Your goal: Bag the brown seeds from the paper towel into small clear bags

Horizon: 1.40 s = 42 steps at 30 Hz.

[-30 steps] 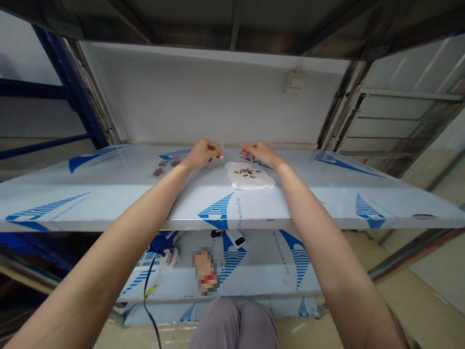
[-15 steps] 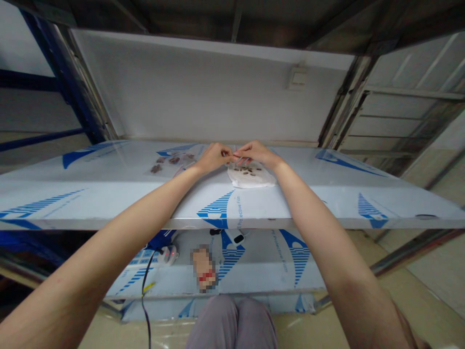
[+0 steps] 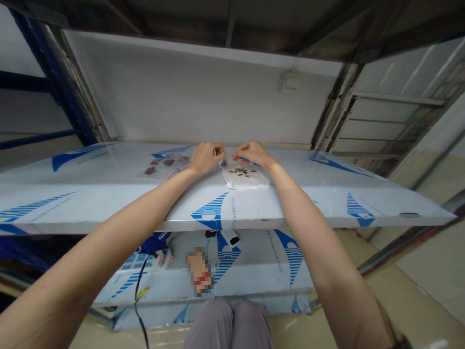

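A white cloth-like pad lies on the shelf top, with several small dark brown pieces scattered over it. My left hand is at the pad's left edge, thumb and fingers pinched together. Something small and partly clear shows below its fingertips, too blurred to name. Over the far side of the pad is my right hand, its fingers curled and tips close together; what they hold, if anything, cannot be made out. To the left of my left hand lie clear plastic bags with reddish-brown contents.
The shelf is covered in blue-printed protective film. On the lower shelf are a power strip, a black cable, a white device and a pixelated item. A dark upper shelf hangs overhead.
My hands have drawn apart; earlier their fingertips met around something clear above the pad. The whole view has shifted slightly.
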Available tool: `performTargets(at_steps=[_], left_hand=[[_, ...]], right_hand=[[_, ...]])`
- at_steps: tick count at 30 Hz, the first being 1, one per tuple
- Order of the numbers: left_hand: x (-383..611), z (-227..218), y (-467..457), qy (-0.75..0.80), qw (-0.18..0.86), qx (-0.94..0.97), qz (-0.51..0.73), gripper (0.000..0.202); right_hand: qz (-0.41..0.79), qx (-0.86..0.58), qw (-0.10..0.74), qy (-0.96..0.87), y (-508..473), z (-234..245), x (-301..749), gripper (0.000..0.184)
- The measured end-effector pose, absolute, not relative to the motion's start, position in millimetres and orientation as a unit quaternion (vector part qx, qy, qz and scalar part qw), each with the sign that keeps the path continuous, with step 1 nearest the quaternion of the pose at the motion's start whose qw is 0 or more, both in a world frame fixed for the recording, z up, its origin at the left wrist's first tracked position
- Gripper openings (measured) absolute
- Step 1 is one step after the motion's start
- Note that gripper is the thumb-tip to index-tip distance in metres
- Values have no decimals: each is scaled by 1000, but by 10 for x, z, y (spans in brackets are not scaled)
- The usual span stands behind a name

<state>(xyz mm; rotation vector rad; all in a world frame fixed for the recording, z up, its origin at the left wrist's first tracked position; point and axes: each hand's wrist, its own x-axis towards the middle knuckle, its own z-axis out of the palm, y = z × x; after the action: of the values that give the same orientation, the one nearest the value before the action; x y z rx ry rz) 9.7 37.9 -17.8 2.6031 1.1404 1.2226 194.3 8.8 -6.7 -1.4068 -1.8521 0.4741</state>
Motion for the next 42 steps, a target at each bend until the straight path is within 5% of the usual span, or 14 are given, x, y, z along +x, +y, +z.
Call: performTargets(at_steps=[6,10,13,17,21,31,42], left_hand=[[142,-194,265,354,8,866,354,27],[166,-203,369,334,41,812,476,30],[142,-225,498,366,192,732,542,46],[72,-273,561,319,467,696,443,48],[31,-283,526,246,552,691,398,47],[-32,-170,655,319,413,678,518,41],[6,-190,695,277,382,716,514,42]], right_hand=[[208,-513,373,-744,62,-86,1775,17],[230,-507,442,-703,105,-33,1826,19],[259,-486,483,-681,100,19,1904,23],[297,-445,494,-686,73,42,1958,23],[321,-422,493,-690,63,28,1969,22],[408,-425,462,-663,68,-35,2179,44],[319,-555,420,-643,75,-85,2230,10]])
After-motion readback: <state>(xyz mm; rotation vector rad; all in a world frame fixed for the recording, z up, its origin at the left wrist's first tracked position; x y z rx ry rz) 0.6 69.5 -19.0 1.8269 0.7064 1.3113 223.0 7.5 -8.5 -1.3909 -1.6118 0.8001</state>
